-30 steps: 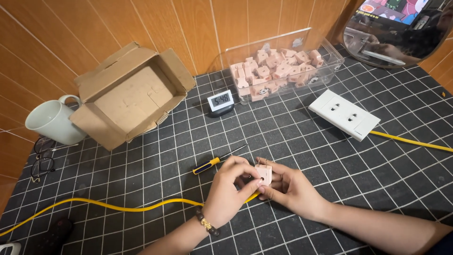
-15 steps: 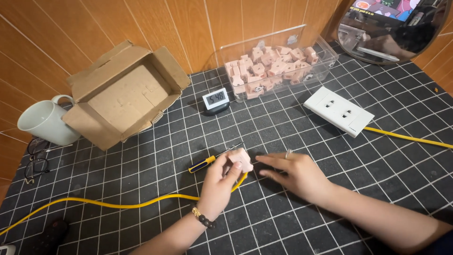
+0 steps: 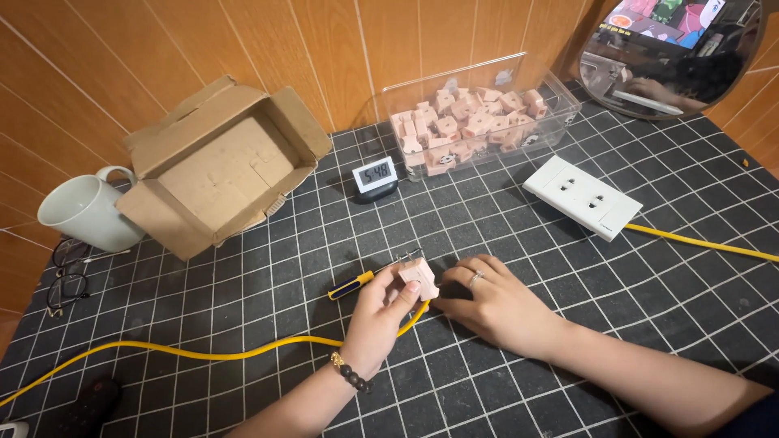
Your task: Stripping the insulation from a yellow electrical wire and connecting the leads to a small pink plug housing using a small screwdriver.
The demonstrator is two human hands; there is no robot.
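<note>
My left hand [image 3: 377, 316] holds a small pink plug [image 3: 419, 277] with metal prongs, raised a little above the black gridded mat [image 3: 243, 389]. A yellow cable [image 3: 203, 354] runs from under that hand off to the left. My right hand [image 3: 495, 304] lies palm down on the mat just right of the plug, fingertips near it, a ring on one finger. A screwdriver with a yellow and blue handle [image 3: 350, 285] lies just left of the plug, partly behind my left hand.
An open cardboard box [image 3: 219, 170] and a pale mug [image 3: 85, 212] stand at the left, glasses [image 3: 65, 280] below them. A small digital clock [image 3: 376, 178], a clear bin of pink plugs [image 3: 475, 122], a white socket strip [image 3: 582, 197] and a round mirror [image 3: 673, 49] sit behind.
Both hands held the plug together a second ago. My right hand has let go and settled on the mat, while my left hand keeps the plug and has turned it.
</note>
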